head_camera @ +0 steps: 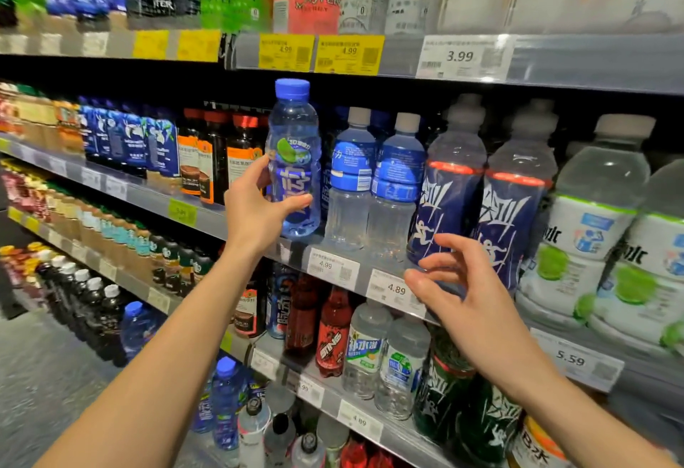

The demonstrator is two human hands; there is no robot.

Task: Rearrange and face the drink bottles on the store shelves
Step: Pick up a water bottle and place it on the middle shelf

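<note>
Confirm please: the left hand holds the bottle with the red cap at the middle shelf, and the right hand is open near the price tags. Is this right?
Not quite. The head view shows the cap is blue, not red. The rest stands: the left hand holds that bottle at the middle shelf, and the right hand is open near the price tags.

Blue-capped bottle [294, 160] in left hand [255, 208]

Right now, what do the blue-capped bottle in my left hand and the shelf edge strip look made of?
Clear blue-capped bottle: likely glossy transparent plastic, since highlights and liquid show through; the left hand grips it. Grey shelf edge strip: matte, perhaps painted metal or plastic, unclear.
</note>
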